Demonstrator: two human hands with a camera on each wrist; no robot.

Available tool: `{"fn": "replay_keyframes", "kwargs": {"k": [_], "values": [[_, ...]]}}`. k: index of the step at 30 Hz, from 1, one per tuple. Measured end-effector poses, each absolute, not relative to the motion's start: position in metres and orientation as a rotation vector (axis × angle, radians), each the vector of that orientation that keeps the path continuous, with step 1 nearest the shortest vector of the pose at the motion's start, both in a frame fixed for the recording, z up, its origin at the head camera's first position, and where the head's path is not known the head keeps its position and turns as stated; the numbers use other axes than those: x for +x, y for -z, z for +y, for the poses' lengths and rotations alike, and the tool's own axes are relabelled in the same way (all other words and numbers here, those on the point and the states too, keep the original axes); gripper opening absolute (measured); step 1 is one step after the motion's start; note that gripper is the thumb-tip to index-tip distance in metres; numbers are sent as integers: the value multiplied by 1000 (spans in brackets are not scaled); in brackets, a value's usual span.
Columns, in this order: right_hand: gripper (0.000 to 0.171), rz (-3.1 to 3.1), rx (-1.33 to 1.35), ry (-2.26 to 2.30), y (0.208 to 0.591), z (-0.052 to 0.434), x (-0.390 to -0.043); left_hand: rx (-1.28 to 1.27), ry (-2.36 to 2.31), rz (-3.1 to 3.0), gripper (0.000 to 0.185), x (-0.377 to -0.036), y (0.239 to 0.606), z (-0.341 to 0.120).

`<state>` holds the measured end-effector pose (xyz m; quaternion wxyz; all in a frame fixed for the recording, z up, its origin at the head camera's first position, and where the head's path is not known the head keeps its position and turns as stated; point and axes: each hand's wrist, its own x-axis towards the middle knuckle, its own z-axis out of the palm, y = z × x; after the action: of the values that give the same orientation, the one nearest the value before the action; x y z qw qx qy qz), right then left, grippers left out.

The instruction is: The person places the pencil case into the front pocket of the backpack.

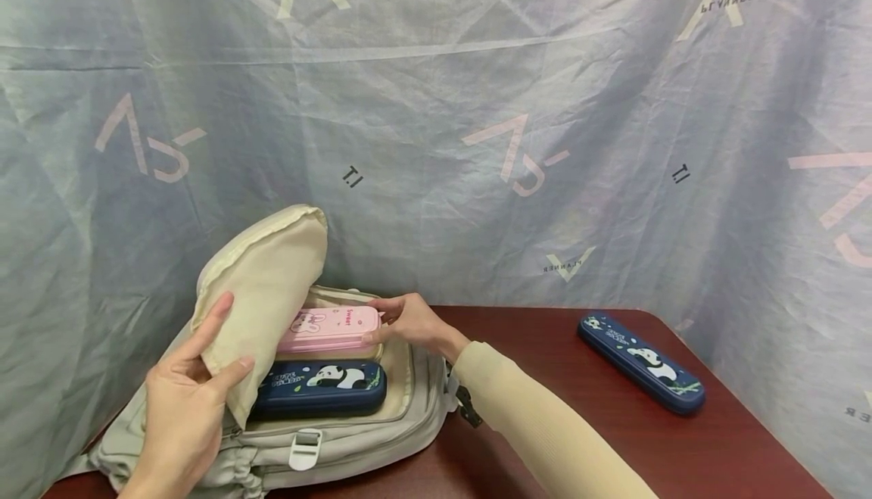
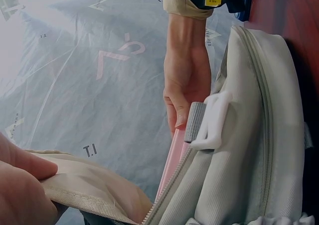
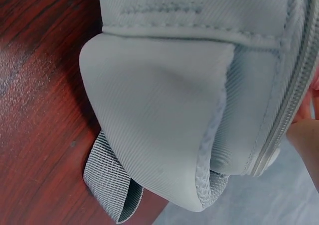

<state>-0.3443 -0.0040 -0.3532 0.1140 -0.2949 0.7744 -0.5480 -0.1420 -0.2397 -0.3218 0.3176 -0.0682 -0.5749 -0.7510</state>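
A pale grey-green backpack (image 1: 354, 461) lies on the table with its front flap (image 1: 272, 287) lifted. My left hand (image 1: 187, 385) pinches the flap's edge between thumb and fingers and holds it up. Inside the opening, my right hand (image 1: 415, 325) grips the right end of a pink pencil case (image 1: 341, 325) printed with a rabbit. Just in front of it lies a navy pencil case (image 1: 334, 389) with a panda, its left end hidden by the flap. In the left wrist view, the right hand (image 2: 187, 90) holds the pink case (image 2: 172, 160) beyond the zipper.
A second navy panda pencil case (image 1: 640, 363) lies on the right of the dark red table (image 1: 531, 408). A grey printed curtain (image 1: 436, 143) hangs behind and around the table. At the backpack's side, the right wrist view shows a pocket (image 3: 154, 110) and a webbing strap (image 3: 112, 180).
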Motion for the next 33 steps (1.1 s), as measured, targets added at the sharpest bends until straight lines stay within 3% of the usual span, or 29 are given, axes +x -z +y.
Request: {"fn": "replay_keyframes", "kwargs": {"k": [13,33], "values": [[65,2322,-856,1609,346,21,-341,-162,1964,-1542,81,-143,322,-236],[63,2545,-883,1488,318,153,-309,-158,1960,-1525,79,-141,319,-237]]}}
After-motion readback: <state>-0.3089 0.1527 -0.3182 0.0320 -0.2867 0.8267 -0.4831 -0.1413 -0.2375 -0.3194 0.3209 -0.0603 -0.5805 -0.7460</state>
